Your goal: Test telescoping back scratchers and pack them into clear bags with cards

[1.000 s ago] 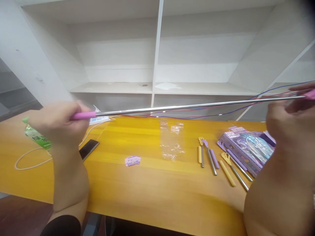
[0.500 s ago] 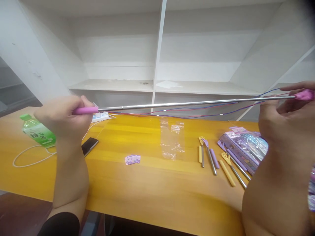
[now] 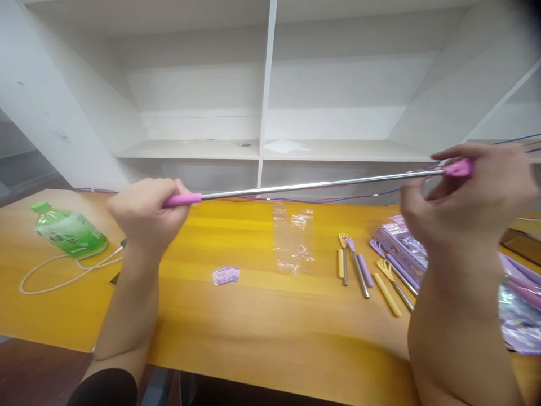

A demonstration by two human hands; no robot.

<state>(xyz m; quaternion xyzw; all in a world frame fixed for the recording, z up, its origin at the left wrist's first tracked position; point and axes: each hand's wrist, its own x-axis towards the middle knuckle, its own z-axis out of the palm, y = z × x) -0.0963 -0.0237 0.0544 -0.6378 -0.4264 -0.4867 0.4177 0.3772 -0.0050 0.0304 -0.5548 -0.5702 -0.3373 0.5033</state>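
Handling of a pink-ended rod (image 3: 316, 185), held at both ends above the worktop (image 3: 253, 332), was judged to be the step in hand; whether its length was being drawn out or closed up could not be determined. The next move was assessed as calling for firm holds and force in line with the rod, since a sideways load might bend it. At left, the left hand (image 3: 147, 211) was a closed fist round the pink grip (image 3: 182, 199). From there the shaft (image 3: 270, 189), bright, narrow and straight, sloped slightly upward to the right, clear of the cards (image 3: 226, 276) and transparent wrapper (image 3: 291, 239) on the worktop. Its right part looked finer, suggesting telescoping sections. Further right, past the claw-ended tools (image 3: 358, 270), the right hand (image 3: 469, 197) was partly closed, holding the pink end piece (image 3: 459, 168); part was covered, so its full form could not be confirmed.
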